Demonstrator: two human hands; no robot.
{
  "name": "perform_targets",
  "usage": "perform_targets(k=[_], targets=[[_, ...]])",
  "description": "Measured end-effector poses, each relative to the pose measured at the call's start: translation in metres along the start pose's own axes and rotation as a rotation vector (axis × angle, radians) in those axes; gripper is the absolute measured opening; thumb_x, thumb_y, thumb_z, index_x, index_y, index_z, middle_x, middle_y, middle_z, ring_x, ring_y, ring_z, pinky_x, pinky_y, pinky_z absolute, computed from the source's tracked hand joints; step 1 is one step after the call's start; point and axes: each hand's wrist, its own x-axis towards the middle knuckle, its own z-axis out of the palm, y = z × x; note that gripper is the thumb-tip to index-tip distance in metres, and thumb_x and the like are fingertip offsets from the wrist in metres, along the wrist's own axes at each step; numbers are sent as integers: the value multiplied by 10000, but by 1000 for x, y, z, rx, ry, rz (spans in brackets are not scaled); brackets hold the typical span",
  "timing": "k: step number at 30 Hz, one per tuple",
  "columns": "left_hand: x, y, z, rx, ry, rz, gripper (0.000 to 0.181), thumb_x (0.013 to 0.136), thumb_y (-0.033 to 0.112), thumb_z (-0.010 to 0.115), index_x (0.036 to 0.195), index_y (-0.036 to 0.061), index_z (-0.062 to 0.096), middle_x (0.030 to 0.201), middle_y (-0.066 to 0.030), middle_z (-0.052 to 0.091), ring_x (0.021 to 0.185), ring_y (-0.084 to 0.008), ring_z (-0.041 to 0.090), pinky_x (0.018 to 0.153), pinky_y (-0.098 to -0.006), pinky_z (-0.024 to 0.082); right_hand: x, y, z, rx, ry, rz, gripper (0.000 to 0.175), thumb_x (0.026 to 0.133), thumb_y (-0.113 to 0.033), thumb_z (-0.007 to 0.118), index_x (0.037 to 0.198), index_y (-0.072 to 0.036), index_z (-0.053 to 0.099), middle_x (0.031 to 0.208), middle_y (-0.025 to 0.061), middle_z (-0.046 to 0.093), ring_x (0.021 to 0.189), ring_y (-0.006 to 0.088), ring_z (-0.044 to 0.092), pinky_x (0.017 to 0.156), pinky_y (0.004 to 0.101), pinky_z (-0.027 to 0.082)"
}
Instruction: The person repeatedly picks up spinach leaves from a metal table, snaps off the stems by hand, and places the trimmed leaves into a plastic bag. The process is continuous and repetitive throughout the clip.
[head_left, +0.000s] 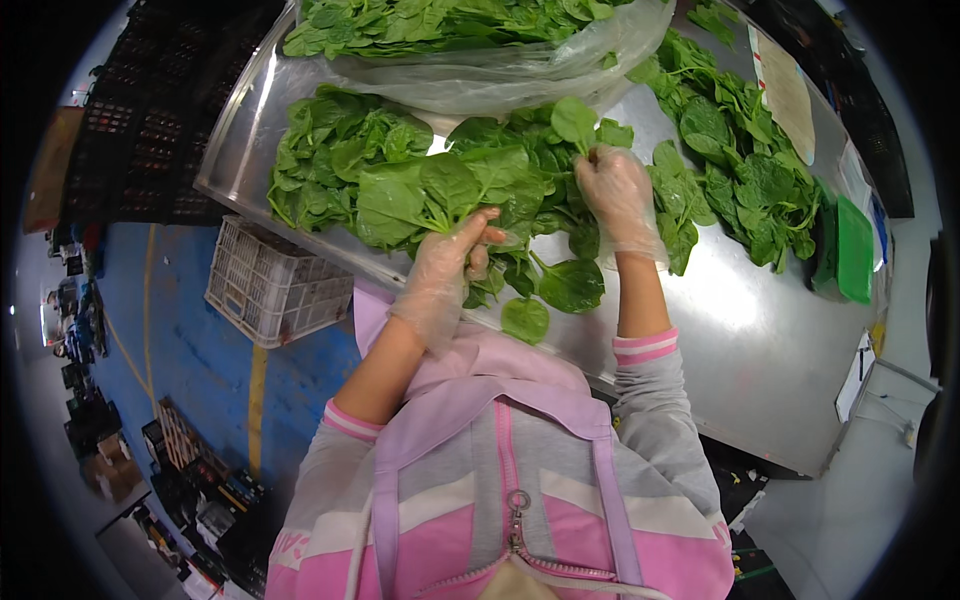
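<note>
A bunch of broad green leaves (431, 191) fans out from my left hand (442, 262), which grips it by the stems and wears a clear plastic glove. My right hand (619, 191), gloved likewise, pinches a single leaf (574, 122) that stands up from the fingertips. Between and beneath both hands lie loose leaves (570, 285) on the metal table (720, 352). To the left of the held bunch is a thick heap of leaves (330, 150). Behind my hands, an opened clear plastic bag (480, 75) bulges with more leaves.
A row of leaves (739, 157) runs along the table's right side, near a green plastic container (853, 251) and a flat board (784, 90). A white slatted crate (274, 285) stands on the blue floor (195, 315) at left. Dark crates (150, 142) are stacked behind it.
</note>
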Motion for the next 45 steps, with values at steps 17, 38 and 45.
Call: perform_targets(k=[17, 38, 45], targets=[[2, 6, 5, -200, 69, -26, 317, 961, 233, 620, 1188, 12, 608, 843, -19, 626, 580, -56, 433, 501, -198, 345, -6, 49, -23, 1012, -178, 357, 311, 818, -231, 738, 932, 54, 693, 772, 14, 611, 676, 86, 497, 622, 238, 378], [14, -21, 25, 54, -26, 168, 296, 833, 147, 757, 1084, 30, 654, 956, -30, 669, 808, -110, 620, 624, -251, 482, -57, -33, -12, 1061, -369, 239, 257, 879, -212, 668, 905, 43, 676, 748, 9, 606, 688, 92, 505, 634, 249, 414], [14, -19, 20, -97, -18, 75, 308, 867, 194, 720, 1071, -32, 672, 932, -56, 677, 799, -126, 616, 644, -250, 478, -69, -60, -17, 1546, -385, 354, 322, 956, -296, 616, 971, 20, 677, 857, 9, 589, 764, 99, 473, 730, 239, 408]])
